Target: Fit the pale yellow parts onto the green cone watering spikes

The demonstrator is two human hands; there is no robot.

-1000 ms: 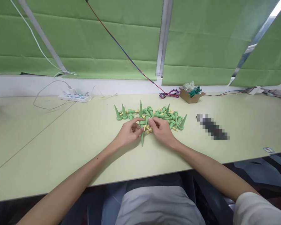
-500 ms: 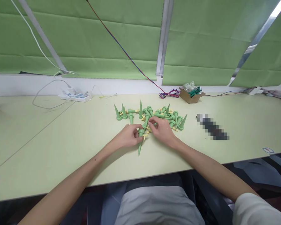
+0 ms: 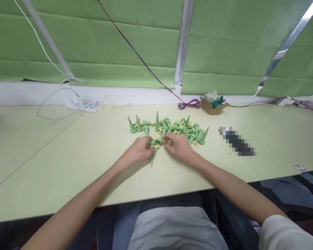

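Observation:
My left hand (image 3: 141, 148) is closed on a green plant watering spike (image 3: 151, 161), its tip pointing toward me and a small yellow valve (image 3: 156, 148) sticking out at its side. My right hand (image 3: 179, 146) is at the front of the pile, thumb and fingers pinched together; what they hold, if anything, is hidden. Right beside those fingertips lies another green spike (image 3: 158, 141), its wide end facing left. Behind both hands is a heap of more green spikes (image 3: 190, 130) with yellow valves, some lying and some standing point up.
On the left at the back sits a white power strip (image 3: 86, 107) with cables. A small cardboard box (image 3: 211, 109) with plastic and green material stands behind the pile, beside coiled wire (image 3: 189, 104). A blurred dark object (image 3: 237, 142) lies to the right. The table edge (image 3: 156, 200) runs before me.
My left hand has moved slightly left and away from me with its spike. My right hand has shifted slightly; a spike's wide end now shows between the hands.

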